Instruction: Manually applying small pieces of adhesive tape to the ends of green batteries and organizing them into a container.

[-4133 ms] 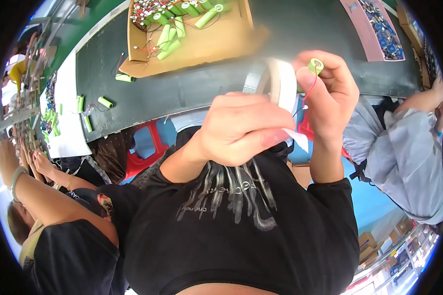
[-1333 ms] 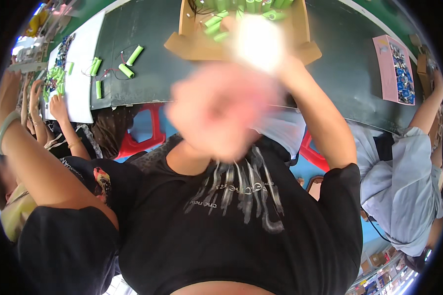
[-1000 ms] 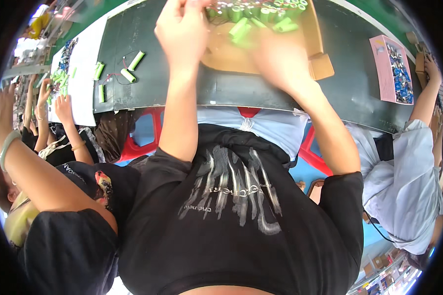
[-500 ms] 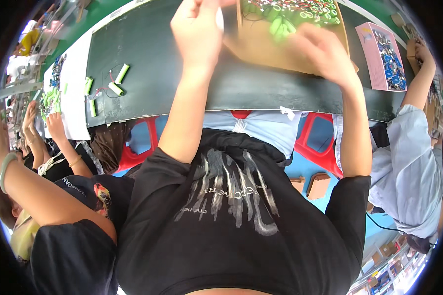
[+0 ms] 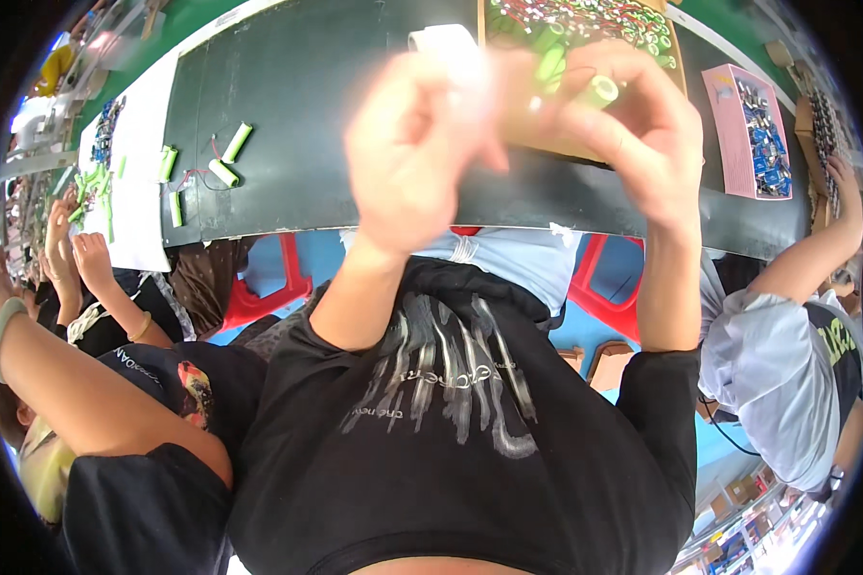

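My right hand [image 5: 647, 134] is raised above the near edge of a cardboard box, fingers curled round a green cylindrical battery cell [image 5: 601, 91] whose pale end shows. Left of it, my left hand [image 5: 408, 158] is up over the bench with fingers bent, smeared by motion. A white, roll-like thing [image 5: 446, 46] shows at its fingers and seems held there; its exact kind is blurred. The cardboard box [image 5: 679, 67] holds many green cells with red and black wires and white plugs.
Several green cells [image 5: 224, 173] with wires lie on the dark bench [image 5: 288, 125] to the left. A pink box [image 5: 729, 144] of blue-wrapped parts stands at right. Co-workers' arms [image 5: 815, 244] are at both sides. Red stools [image 5: 604, 297] stand below the bench edge.
Both hands have come nearer to me and closer together. A green cell now shows in my right hand, which was blurred over the box before. The white thing has moved with my left hand.
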`<state>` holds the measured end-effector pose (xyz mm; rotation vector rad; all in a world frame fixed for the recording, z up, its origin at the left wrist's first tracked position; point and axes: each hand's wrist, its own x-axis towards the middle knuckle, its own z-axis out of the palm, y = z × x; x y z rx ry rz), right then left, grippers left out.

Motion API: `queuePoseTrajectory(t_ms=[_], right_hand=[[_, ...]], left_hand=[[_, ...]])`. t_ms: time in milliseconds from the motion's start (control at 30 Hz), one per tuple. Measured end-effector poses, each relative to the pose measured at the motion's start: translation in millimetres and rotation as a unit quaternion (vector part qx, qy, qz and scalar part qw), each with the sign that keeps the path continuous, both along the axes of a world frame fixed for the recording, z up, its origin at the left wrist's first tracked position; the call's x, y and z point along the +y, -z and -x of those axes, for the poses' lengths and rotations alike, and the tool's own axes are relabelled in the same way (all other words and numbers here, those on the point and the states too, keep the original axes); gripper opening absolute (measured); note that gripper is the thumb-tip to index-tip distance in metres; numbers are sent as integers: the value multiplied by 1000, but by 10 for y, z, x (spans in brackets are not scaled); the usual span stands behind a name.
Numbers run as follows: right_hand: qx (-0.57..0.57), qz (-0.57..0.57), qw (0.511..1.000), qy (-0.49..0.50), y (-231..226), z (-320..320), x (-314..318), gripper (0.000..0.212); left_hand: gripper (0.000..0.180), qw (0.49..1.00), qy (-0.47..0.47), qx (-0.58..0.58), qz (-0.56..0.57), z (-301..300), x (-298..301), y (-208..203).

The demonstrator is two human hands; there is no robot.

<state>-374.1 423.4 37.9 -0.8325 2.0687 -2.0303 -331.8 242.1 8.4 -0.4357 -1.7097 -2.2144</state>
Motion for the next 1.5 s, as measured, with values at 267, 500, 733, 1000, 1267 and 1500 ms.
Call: queuePoseTrajectory(t_ms=[267, 500, 733, 1000, 1267, 1500], right_hand=[[-6, -4, 1000, 11, 130, -427, -24, 44], [-104, 146, 983, 39, 272, -450, 13, 41], [-114, 99, 988, 35, 272, -648, 10, 30], [-121, 186, 962, 157, 447, -643, 61, 27], [-76, 244, 956, 145, 477, -607, 95, 31], [128, -80, 981, 121, 278, -641, 50, 18]], left_hand=[[28, 997, 13, 47, 63, -137, 113, 9], [27, 994, -19, 43, 97, -297, 192, -41], [33, 982, 78, 135, 103, -198, 92, 37], [24, 996, -68, -7, 54, -450, 257, 74], [22, 954, 217, -184, -91, -504, 125, 14], [19, 955, 196, -215, 55, -485, 110, 4]])
